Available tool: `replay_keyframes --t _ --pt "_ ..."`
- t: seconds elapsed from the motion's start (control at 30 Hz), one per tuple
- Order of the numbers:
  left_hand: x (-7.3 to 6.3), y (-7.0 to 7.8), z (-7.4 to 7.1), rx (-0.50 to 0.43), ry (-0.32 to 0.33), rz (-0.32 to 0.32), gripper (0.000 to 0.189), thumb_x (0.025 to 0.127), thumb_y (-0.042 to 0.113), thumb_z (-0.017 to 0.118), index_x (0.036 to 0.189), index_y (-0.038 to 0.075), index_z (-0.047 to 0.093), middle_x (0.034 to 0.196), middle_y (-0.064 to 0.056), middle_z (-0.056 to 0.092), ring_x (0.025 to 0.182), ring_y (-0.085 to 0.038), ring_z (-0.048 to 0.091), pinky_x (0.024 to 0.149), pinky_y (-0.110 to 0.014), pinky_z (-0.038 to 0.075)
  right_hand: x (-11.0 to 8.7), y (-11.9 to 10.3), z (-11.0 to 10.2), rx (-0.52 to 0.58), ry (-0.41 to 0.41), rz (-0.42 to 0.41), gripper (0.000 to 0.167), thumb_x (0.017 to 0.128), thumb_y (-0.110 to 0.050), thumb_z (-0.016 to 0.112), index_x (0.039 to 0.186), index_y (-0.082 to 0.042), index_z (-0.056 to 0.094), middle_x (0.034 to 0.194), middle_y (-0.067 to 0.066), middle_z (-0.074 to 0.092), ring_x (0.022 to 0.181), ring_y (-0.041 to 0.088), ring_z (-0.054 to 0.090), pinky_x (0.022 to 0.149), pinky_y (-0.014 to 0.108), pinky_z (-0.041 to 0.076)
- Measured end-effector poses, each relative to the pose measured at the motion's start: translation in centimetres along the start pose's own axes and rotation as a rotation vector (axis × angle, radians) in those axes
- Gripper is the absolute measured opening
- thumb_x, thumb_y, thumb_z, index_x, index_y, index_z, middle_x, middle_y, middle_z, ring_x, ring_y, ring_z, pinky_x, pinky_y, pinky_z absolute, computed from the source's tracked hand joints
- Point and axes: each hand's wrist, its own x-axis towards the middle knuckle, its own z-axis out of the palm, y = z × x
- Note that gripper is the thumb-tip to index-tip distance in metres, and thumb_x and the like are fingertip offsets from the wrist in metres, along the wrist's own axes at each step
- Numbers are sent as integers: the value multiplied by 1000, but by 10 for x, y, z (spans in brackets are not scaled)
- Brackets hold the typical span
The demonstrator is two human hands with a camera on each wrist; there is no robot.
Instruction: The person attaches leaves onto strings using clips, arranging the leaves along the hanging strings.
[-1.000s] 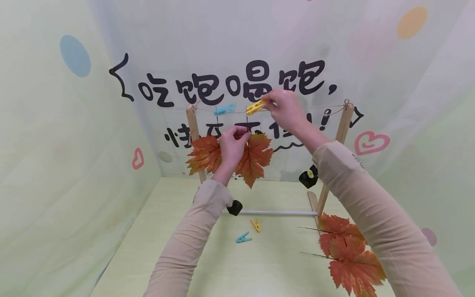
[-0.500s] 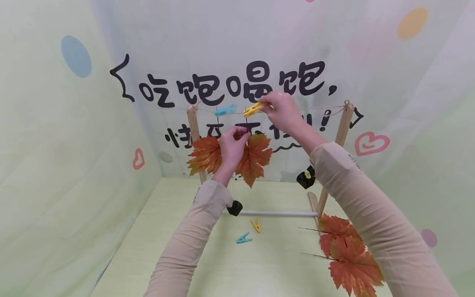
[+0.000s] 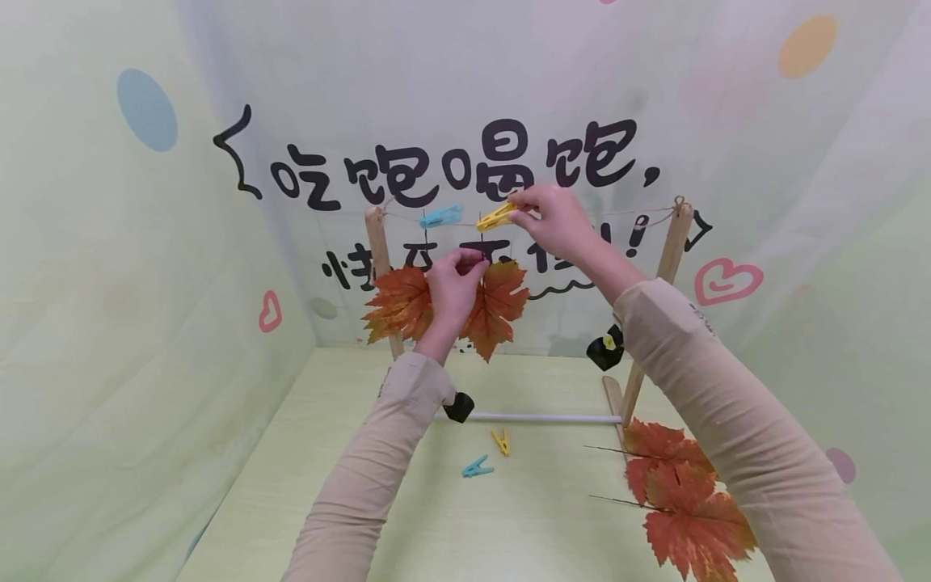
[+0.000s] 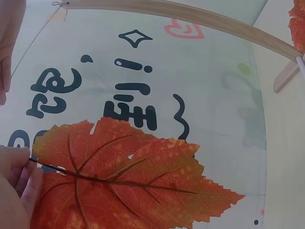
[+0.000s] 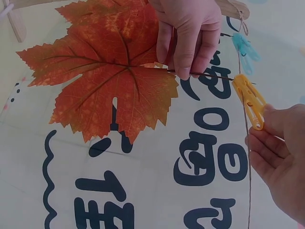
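With thumb and fingers my left hand (image 3: 454,287) pinches the dark stem of an orange-red maple leaf (image 4: 119,176), whose blade hangs below. My right hand (image 3: 558,225) pinches the handle end of a yellow clothespin (image 5: 250,100). Its jaw end sits on the twine (image 5: 249,191), right where the leaf stem crosses it. Just to the left, a blue clothespin (image 3: 440,216) is clipped on the twine with another maple leaf (image 3: 398,301) hanging beneath. Part of that leaf is hidden behind my left hand.
Two wooden posts (image 3: 672,242) hold the twine, with a white rod (image 3: 545,418) low between them. On the table (image 3: 349,501) lie a yellow clothespin (image 3: 501,441), a blue clothespin (image 3: 478,466) and red maple leaves (image 3: 698,525) by my right sleeve. A printed curtain hangs behind.
My right hand and the yellow clothespin have come slightly down and left, then held nearly still. The pinched leaf has shifted a little left and up.
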Motion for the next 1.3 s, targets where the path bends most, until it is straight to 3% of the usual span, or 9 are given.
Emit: replay_keyframes --t 0.2,0.57,1.0,1.3 --pt "0 -1 0 -3 8 8 14 81 12 68 91 2 69 87 -10 68 75 -17 61 69 -24 52 -2 2 -1 28 6 -4 35 86 -14 62 117 3 58 115 16 60 105 26 55 94 39 41" --pt "-3 -3 -3 -1 22 33 14 80 12 69 91 3 69 88 -9 68 75 -16 61 69 -24 52 -12 8 -5 70 68 31 39 83 -20 67 116 -1 60 117 13 60 107 24 54 90 36 45" --pt "-9 -1 -9 -28 18 57 16 79 11 70 92 2 68 89 -10 68 77 -18 62 71 -24 52 -36 19 -16 72 154 -46 37 83 -17 67 114 0 60 111 16 62 103 25 57 91 35 45" --pt "-20 -3 -11 -24 -45 42 16 79 11 70 93 3 67 90 -9 67 80 -17 62 73 -24 52 -61 31 -18 41 186 -110 34 79 -14 70 110 1 63 106 14 65 98 24 59 86 37 47"
